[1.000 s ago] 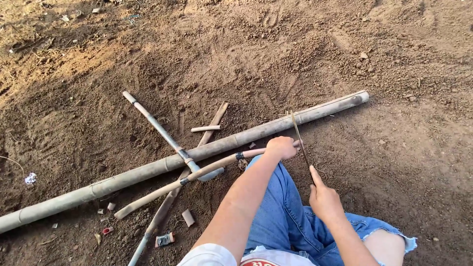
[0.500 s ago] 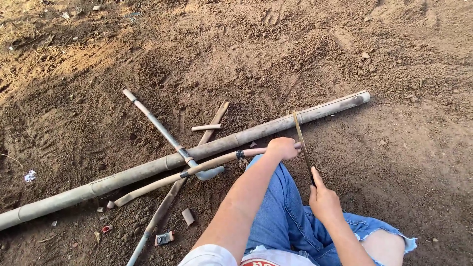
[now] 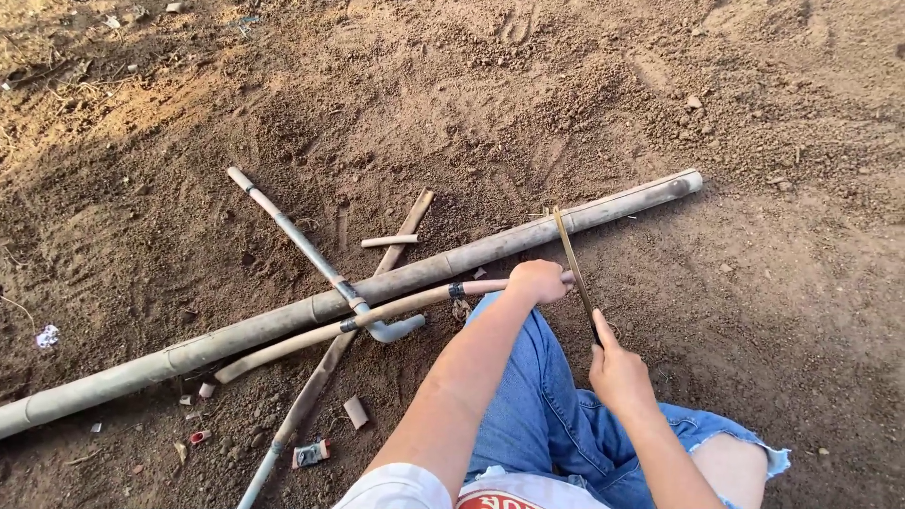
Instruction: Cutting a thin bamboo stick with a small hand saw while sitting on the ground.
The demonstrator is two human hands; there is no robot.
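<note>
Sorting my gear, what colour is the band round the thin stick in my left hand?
Black, on the thin stick near the left hand; head view.

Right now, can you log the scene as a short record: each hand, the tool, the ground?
left hand: grip closed on thin tan cane
right hand: grip closed on dark handle of thin-bladed saw
saw: blade across cane end, beside the left hand
long thick bamboo pole: lying diagonally on the soil behind the cane
ground: loose brown soil

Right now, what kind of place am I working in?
Most likely an outdoor dirt yard or field. The ground is bare, loose brown soil, a long bamboo pole lies straight on it, and cut pieces of cane are scattered in the dirt.
</note>
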